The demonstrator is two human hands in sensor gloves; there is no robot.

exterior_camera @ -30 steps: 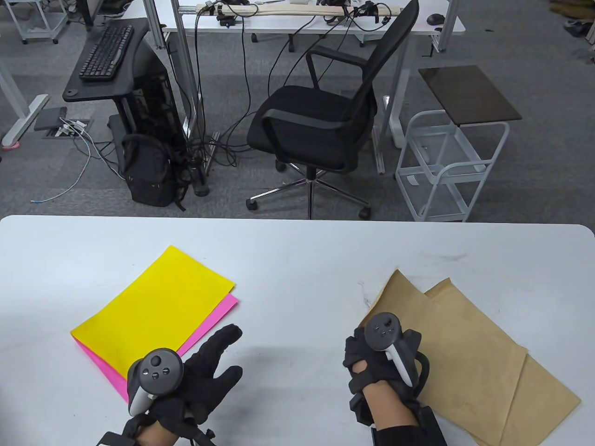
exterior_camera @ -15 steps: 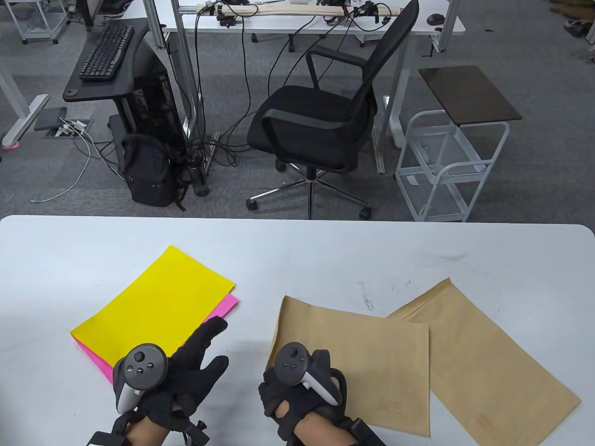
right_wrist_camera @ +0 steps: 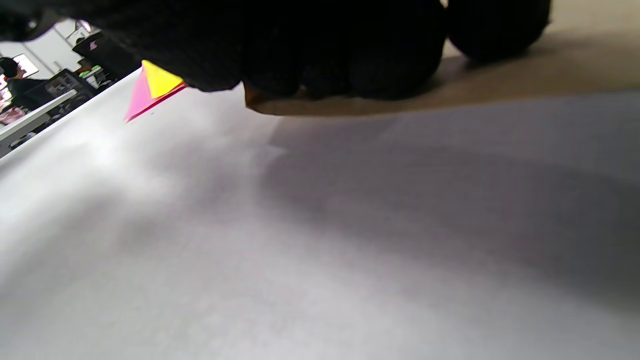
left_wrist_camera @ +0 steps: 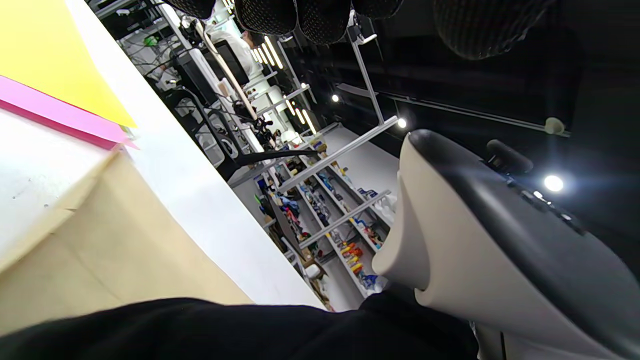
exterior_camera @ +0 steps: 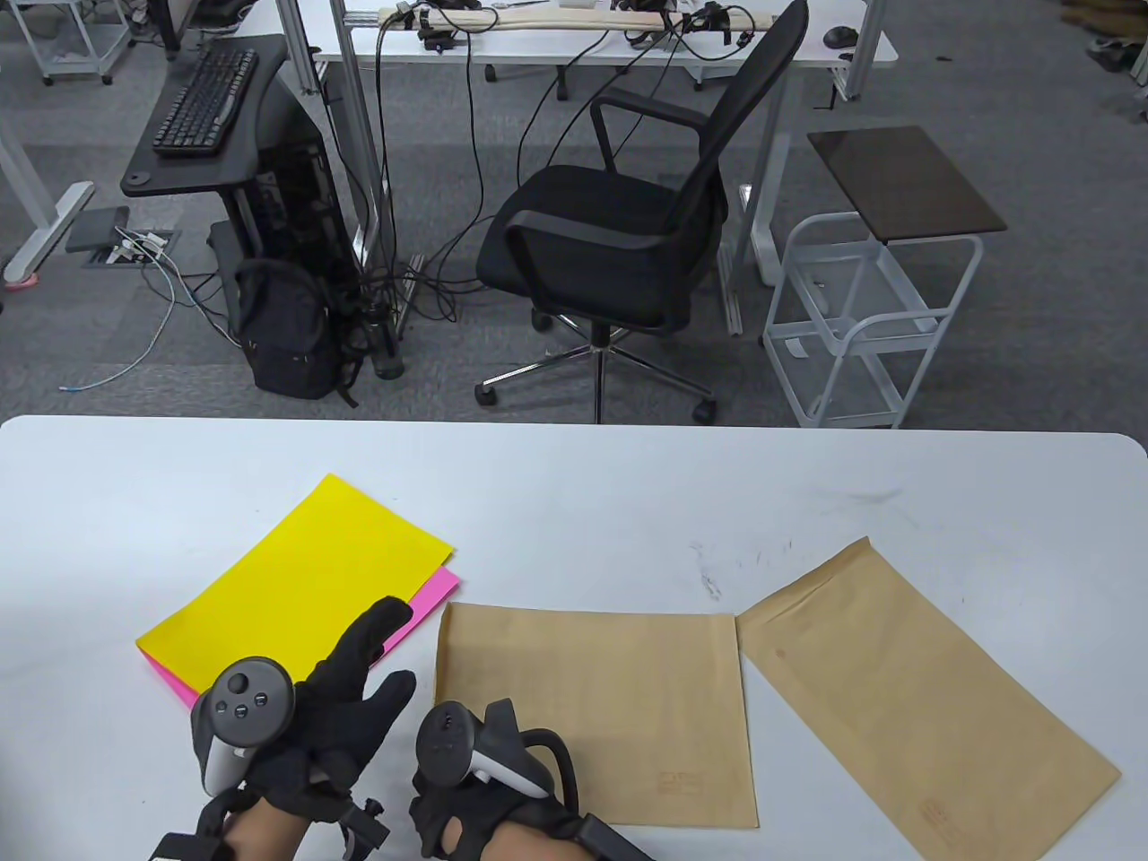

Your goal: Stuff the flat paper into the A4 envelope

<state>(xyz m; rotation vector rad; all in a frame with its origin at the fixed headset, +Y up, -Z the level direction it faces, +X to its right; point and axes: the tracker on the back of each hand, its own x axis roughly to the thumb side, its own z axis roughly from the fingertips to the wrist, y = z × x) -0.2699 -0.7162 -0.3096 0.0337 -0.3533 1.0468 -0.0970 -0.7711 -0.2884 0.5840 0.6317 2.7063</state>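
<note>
I am at a white table (exterior_camera: 574,484), both of my hands in black sensor gloves with a tracker strapped to the back of each. My right hand (exterior_camera: 484,789) sits at the near edge of the table, on the near left corner of a brown A4 envelope (exterior_camera: 596,713) that lies flat in front of me, its long side running left to right. In the right wrist view my fingertips (right_wrist_camera: 350,60) are curled down onto the envelope's edge, holding it against the table; I cannot tell whether my thumb is under the paper. My left hand (exterior_camera: 305,726) is just to the left of the right one, fingers stretched out and loosely spread, holding nothing. The tip of my longest finger reaches over the near right edge of the paper stack. That stack is a yellow sheet (exterior_camera: 296,583) lying on a pink sheet (exterior_camera: 421,605), turned at a slant, with the pink showing along the right and near edges. Its right corner comes close to the envelope's far left corner. A second brown envelope (exterior_camera: 915,691) lies slanted on the right side of the table, its left corner just beside the first envelope's far right corner.
</note>
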